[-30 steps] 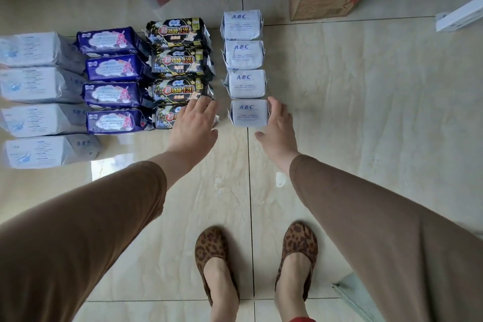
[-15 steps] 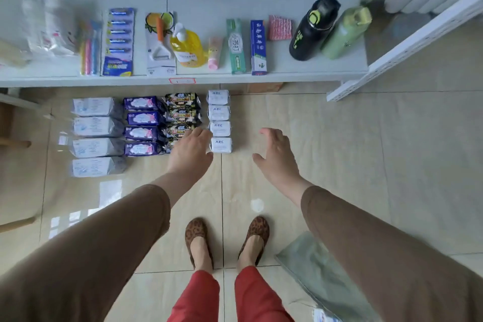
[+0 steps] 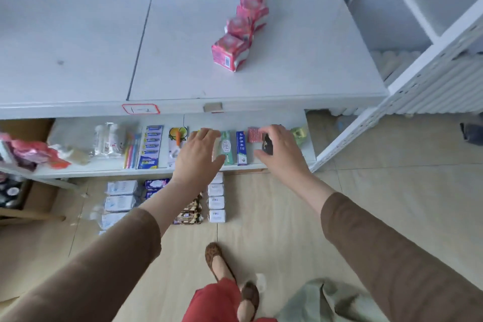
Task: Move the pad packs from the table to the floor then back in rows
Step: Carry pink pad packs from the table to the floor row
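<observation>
Several pink pad packs [image 3: 241,27] stand in a row on the white table top [image 3: 183,47]. On the floor below lie rows of packs: white ones [image 3: 216,201], dark patterned ones [image 3: 189,214], purple ones [image 3: 156,183] and pale blue ones [image 3: 120,188], partly hidden by my left arm. My left hand [image 3: 200,155] and my right hand [image 3: 281,151] are raised in front of the lower shelf, fingers spread and loose, holding nothing. Both hands are well below the pink packs.
The lower shelf [image 3: 109,167] carries toothbrushes [image 3: 132,150], a blue card pack [image 3: 150,146], toothpaste boxes [image 3: 241,148], a dark bottle and a green one [image 3: 298,133]. A white rack [image 3: 431,65] stands at right. A cardboard box [image 3: 39,198] sits left. A grey bag [image 3: 326,300] lies near my feet.
The view has risen from the floor packs to the table top. Both hands lifted away from the floor rows and now hover before the lower shelf, holding nothing.
</observation>
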`<action>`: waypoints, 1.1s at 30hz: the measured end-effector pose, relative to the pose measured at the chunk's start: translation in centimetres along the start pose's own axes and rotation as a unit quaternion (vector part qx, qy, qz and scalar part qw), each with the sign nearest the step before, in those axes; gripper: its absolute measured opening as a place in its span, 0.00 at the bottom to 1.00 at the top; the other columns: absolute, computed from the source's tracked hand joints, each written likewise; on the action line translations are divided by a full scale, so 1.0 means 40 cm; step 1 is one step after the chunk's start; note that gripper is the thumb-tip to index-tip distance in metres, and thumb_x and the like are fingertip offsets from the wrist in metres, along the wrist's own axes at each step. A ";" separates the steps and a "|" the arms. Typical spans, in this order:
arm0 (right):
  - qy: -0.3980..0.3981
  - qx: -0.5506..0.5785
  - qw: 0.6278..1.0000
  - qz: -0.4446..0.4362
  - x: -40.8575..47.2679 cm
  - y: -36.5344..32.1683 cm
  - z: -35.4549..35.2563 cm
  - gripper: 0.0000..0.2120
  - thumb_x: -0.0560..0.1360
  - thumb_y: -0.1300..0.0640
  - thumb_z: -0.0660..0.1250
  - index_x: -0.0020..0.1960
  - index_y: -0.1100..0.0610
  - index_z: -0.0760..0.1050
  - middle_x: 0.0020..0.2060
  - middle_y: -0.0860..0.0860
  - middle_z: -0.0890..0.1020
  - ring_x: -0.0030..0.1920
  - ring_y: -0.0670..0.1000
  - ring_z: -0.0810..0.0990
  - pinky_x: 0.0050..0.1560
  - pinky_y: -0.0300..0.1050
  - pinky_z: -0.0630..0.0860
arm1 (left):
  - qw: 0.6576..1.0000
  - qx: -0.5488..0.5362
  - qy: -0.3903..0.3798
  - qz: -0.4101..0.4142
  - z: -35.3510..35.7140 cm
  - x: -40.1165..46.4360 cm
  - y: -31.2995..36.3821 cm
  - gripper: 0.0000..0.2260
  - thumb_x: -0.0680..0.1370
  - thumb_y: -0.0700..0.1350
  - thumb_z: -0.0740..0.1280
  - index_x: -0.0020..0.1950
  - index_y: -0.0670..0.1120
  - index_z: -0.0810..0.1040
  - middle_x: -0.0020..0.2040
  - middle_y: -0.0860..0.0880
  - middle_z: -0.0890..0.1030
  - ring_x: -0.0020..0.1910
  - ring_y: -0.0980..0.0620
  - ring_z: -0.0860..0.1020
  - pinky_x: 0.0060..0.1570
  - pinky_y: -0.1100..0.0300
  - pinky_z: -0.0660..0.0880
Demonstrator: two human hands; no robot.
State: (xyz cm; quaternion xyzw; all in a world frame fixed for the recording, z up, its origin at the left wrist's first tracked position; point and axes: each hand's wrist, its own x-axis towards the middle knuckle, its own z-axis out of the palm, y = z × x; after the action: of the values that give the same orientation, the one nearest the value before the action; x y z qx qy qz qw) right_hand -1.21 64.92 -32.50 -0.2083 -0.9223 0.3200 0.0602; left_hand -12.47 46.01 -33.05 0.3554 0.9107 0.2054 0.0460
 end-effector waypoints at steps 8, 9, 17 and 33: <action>0.044 0.016 0.999 -0.009 0.268 -0.081 -0.156 0.21 0.77 0.50 0.68 0.68 0.54 0.70 0.64 0.50 0.74 0.65 0.51 0.71 0.62 0.43 0.68 | 0.998 -0.024 0.060 0.024 -0.167 0.278 0.018 0.21 0.76 0.49 0.70 0.67 0.46 0.73 0.63 0.48 0.75 0.63 0.45 0.71 0.60 0.52 0.69; 0.044 0.027 0.999 0.002 0.301 -0.088 -0.163 0.22 0.77 0.49 0.68 0.68 0.55 0.70 0.64 0.51 0.74 0.65 0.52 0.72 0.62 0.45 0.69 | 0.998 -0.026 0.058 0.019 -0.178 0.310 0.015 0.21 0.76 0.49 0.70 0.67 0.46 0.73 0.63 0.47 0.75 0.63 0.45 0.71 0.60 0.52 0.69; -0.012 0.094 0.989 0.110 0.570 -0.131 -0.094 0.32 0.76 0.34 0.64 0.65 0.61 0.69 0.59 0.57 0.75 0.59 0.59 0.76 0.51 0.47 0.71 | 0.994 -0.078 0.063 -0.031 -0.213 0.552 -0.024 0.19 0.75 0.49 0.71 0.65 0.48 0.74 0.60 0.48 0.77 0.60 0.47 0.75 0.59 0.53 0.71; -0.158 0.190 0.969 0.020 0.699 -0.054 -0.086 0.36 0.63 0.42 0.81 0.60 0.52 0.63 0.53 0.47 0.79 0.51 0.51 0.81 0.47 0.45 0.76 | 0.952 -0.137 -0.183 -0.201 -0.185 0.977 -0.022 0.38 0.70 0.61 0.74 0.75 0.46 0.66 0.71 0.48 0.70 0.66 0.46 0.72 0.65 0.50 0.70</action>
State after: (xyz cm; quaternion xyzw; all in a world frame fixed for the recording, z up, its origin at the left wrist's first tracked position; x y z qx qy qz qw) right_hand -26.46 77.15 -29.08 -0.1586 -0.8382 0.5189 -0.0541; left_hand -43.78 68.95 -24.23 0.1869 0.9022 0.2460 0.3009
